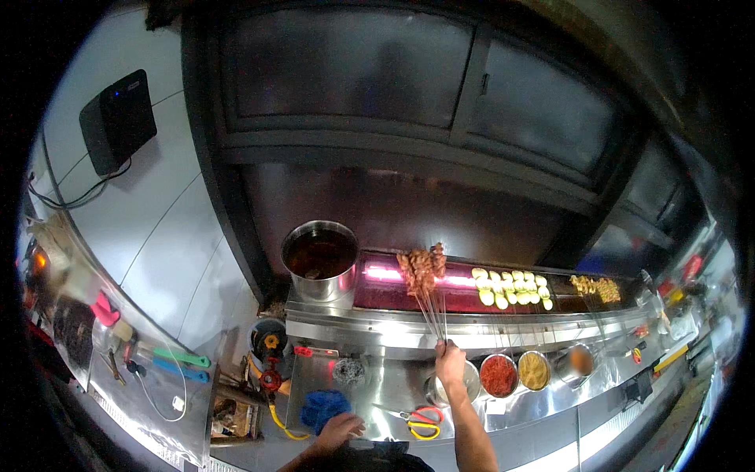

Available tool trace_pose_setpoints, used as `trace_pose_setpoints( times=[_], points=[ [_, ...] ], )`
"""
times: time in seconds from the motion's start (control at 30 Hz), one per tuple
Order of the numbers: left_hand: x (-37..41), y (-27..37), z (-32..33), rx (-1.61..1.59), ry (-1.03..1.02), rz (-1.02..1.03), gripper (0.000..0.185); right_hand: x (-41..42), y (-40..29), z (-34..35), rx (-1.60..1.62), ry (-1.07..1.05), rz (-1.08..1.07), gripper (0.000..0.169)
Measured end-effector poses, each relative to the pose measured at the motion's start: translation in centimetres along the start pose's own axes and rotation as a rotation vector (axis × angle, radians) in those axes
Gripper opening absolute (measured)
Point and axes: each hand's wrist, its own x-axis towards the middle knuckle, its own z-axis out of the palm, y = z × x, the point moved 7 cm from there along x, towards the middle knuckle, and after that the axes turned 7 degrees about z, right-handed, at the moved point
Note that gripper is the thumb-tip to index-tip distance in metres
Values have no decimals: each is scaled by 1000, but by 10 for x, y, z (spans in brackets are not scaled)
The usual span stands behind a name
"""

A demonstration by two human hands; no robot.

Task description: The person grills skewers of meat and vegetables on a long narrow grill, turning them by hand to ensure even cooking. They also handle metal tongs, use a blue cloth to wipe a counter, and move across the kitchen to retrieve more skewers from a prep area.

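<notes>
My right hand [451, 363] grips the metal ends of a bunch of meat skewers [420, 268]. Their browned meat end is over the glowing left part of a long grill [377, 295]. Beneath this hand, a round metal container [472, 380] is partly hidden. At the counter's front edge, my left hand [341, 429] is beside a crumpled blue cloth [324, 408]; whether its fingers touch the cloth is unclear. Scissors with red and yellow handles [423, 422] lie between my hands.
A steel pot of dark liquid [320, 253] stands left of the grill. Rows of pale round slices on skewers [510, 287] and other skewers [596, 289] lie farther right. Bowls of red powder [499, 376] and yellowish powder [534, 370] line the counter. A steel scourer [349, 371] sits left.
</notes>
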Motion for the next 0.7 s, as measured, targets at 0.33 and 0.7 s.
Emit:
trace_pose_setpoints(
  times=[0.33, 0.7],
  points=[
    [-9, 32, 10, 291, -29, 263, 26, 3, 1, -2, -56, -18, -31, 28],
    [7, 12, 6, -7, 29, 2, 29, 6, -5, -7, -111, -3, -39, 19]
  ],
)
